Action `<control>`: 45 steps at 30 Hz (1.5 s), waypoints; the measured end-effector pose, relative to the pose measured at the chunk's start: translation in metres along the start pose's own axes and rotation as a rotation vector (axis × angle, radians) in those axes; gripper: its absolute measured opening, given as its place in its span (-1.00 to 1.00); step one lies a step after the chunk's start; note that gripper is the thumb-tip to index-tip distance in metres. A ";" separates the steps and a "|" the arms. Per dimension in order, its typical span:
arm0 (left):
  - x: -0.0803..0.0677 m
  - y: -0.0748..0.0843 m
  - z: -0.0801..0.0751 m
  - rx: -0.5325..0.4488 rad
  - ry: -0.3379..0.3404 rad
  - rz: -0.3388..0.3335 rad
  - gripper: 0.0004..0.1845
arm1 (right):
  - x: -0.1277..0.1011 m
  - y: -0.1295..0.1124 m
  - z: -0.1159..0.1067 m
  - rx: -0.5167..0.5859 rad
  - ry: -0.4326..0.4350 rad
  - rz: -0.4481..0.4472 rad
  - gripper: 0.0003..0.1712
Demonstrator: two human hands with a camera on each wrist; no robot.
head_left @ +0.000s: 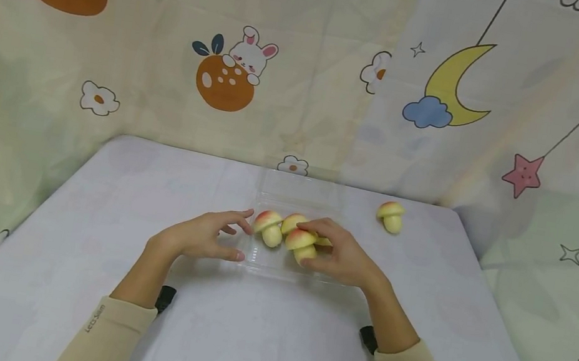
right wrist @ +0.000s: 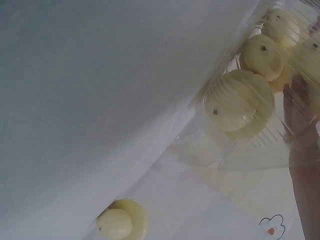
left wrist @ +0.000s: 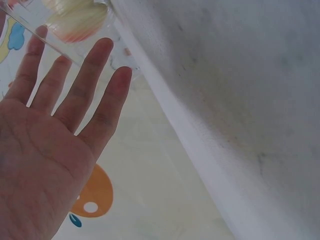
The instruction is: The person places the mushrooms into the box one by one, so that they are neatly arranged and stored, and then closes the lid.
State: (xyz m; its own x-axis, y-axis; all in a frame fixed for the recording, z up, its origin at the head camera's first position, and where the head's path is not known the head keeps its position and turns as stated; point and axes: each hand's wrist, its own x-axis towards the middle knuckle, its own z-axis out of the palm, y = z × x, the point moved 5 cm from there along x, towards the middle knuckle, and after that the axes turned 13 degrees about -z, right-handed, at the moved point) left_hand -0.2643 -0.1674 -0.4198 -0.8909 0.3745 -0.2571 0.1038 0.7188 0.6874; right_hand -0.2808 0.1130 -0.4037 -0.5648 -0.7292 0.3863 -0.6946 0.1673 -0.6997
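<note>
Head view, progress: three toy mushrooms inside the clear plastic tray (head_left: pixel 253 263) near the middle of the table (head_left: pixel 81 274); by judgement mostly filled, one piece left out.
Head view, leftover: loose mushroom (head_left: pixel 391 215) lying apart near the far right corner of the table, well away from both hands.
Head view, right hand (head_left: pixel 337 256): fingers curled round the front mushroom (head_left: pixel 301 245) in the tray, pinching its cap and stem from the right.
Head view, left hand (head_left: pixel 204 235): fingers spread and straight, tips touching the tray's left edge just beside the left mushroom (head_left: pixel 269 228); holding nothing.
Head view, middle mushroom (head_left: pixel 293 222): behind the gripped one, toward the table's far edge, partly hidden by the right fingers.

Left wrist view, hand: palm and straight spread fingers (left wrist: pixel 85 80) against the clear tray wall (left wrist: pixel 75 55); one pink-and-yellow cap (left wrist: pixel 80 20) showing through it, not held.

Right wrist view, tray: ribbed clear wall (right wrist: pixel 260 145) with several yellow mushroom undersides (right wrist: pixel 239 102) showing through.
Right wrist view, grip: one finger (right wrist: pixel 302 165) along the right edge; pinch itself out of frame, cannot tell here.
Right wrist view, leftover: lone mushroom (right wrist: pixel 122 220) on the table, well apart from the tray.
</note>
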 end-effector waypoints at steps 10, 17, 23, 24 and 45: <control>0.000 0.001 0.001 -0.006 -0.004 0.007 -0.42 | 0.003 -0.001 0.010 0.041 -0.068 -0.015 -0.30; 0.002 0.000 0.001 -0.007 -0.004 0.019 -0.42 | 0.006 0.001 0.015 0.074 -0.088 -0.023 -0.32; 0.001 0.000 0.001 -0.006 -0.002 0.009 -0.40 | 0.009 0.002 0.017 0.078 -0.076 -0.035 -0.33; 0.001 0.000 0.001 -0.005 -0.001 0.008 -0.40 | 0.009 0.002 0.017 0.074 -0.073 -0.031 -0.33; 0.001 -0.001 0.000 0.003 0.000 0.026 -0.38 | 0.015 0.005 0.028 0.009 -0.108 0.078 -0.29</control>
State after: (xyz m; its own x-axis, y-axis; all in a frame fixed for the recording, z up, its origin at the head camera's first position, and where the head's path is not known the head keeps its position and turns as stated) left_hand -0.2655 -0.1672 -0.4210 -0.8880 0.3928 -0.2392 0.1281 0.7107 0.6917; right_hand -0.2801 0.0841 -0.4182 -0.5653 -0.7815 0.2640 -0.6464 0.2209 -0.7304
